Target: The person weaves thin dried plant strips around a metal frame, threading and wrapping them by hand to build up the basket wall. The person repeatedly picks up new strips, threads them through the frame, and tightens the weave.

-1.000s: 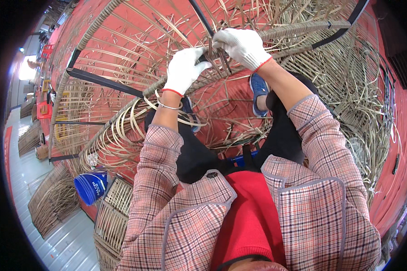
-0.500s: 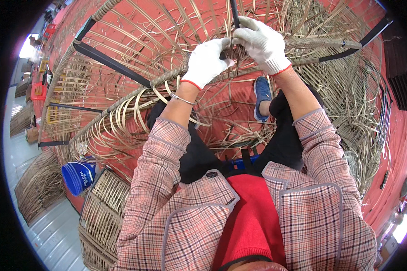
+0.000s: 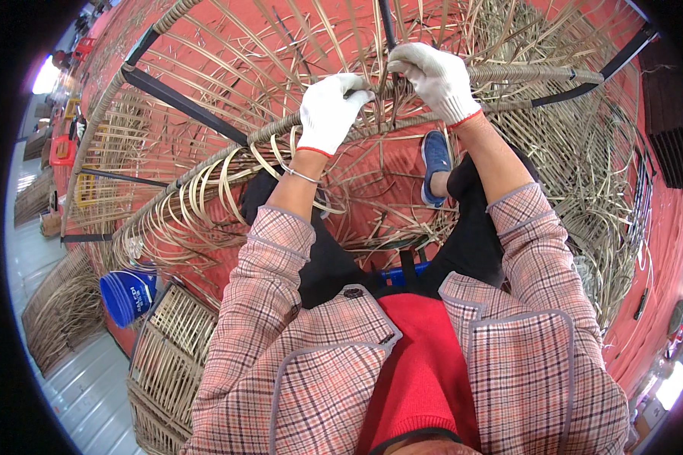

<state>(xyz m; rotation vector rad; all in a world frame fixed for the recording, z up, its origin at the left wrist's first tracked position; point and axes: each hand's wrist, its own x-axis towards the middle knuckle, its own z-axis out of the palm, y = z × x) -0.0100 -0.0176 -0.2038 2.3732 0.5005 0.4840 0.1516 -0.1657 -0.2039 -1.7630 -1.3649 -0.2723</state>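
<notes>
A large frame of black bars (image 3: pixel 186 105), its edges wrapped in tan strips, spreads in front of me with thin strips fanning across it. My left hand (image 3: pixel 332 112), in a white glove with red cuff trim, is closed beside the wrapped rail (image 3: pixel 275 129); whatever its thumb and fingers pinch is too small to make out. My right hand (image 3: pixel 435 82), gloved alike, curls its fingers by the upright black bar (image 3: pixel 388 26), near strip ends at the joint (image 3: pixel 388 102). Its fingertips are partly hidden, and what they hold is unclear. Loose pale loops (image 3: pixel 197 193) hang along the rail left of my left hand.
Cut strips (image 3: pixel 402 235) litter the red floor covering around my blue shoe (image 3: pixel 435 163). A large woven mass (image 3: pixel 584 182) lies on the right. At lower left stand a blue bucket (image 3: pixel 124 297) and a woven slatted panel (image 3: pixel 171 356). Dark stacked sheets (image 3: pixel 671 129) sit far right.
My left hand has drawn left and slightly down, away from the joint, so a gap now separates my hands. My right hand has shifted slightly left and down beside the upright bar.
</notes>
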